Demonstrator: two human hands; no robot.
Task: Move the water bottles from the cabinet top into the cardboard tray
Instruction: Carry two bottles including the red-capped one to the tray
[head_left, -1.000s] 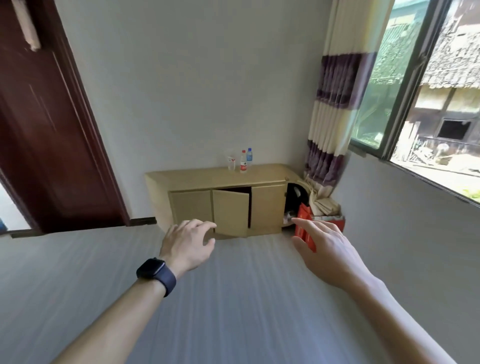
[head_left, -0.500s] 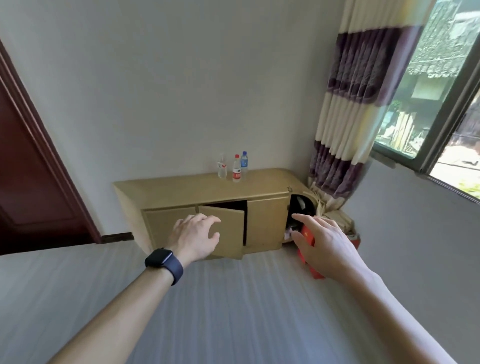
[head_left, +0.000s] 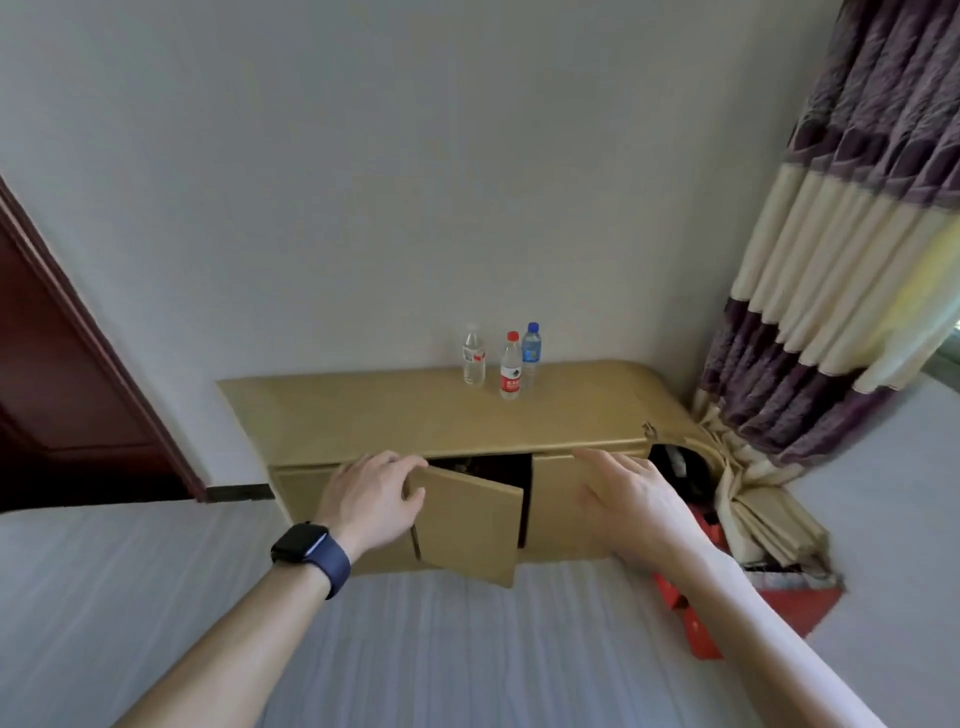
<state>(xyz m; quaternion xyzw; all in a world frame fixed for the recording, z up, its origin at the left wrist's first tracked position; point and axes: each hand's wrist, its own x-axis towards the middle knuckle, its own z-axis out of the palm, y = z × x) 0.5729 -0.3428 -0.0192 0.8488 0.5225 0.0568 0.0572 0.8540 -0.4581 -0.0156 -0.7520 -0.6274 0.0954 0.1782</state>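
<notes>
Well beyond both empty hands' loosely spread fingers (head_left: 384, 465), three water bottles (head_left: 510, 366) upright on cabinet top (head_left: 395, 410).

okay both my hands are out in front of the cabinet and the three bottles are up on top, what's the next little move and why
Probably lift the right hand up and forward toward the red-capped bottle, the nearest of three standing upright on the cabinet top. Both hands are empty and sit low, in front of the doors, the left hand by the half-open door. No cardboard tray is clearly in view yet.
</notes>
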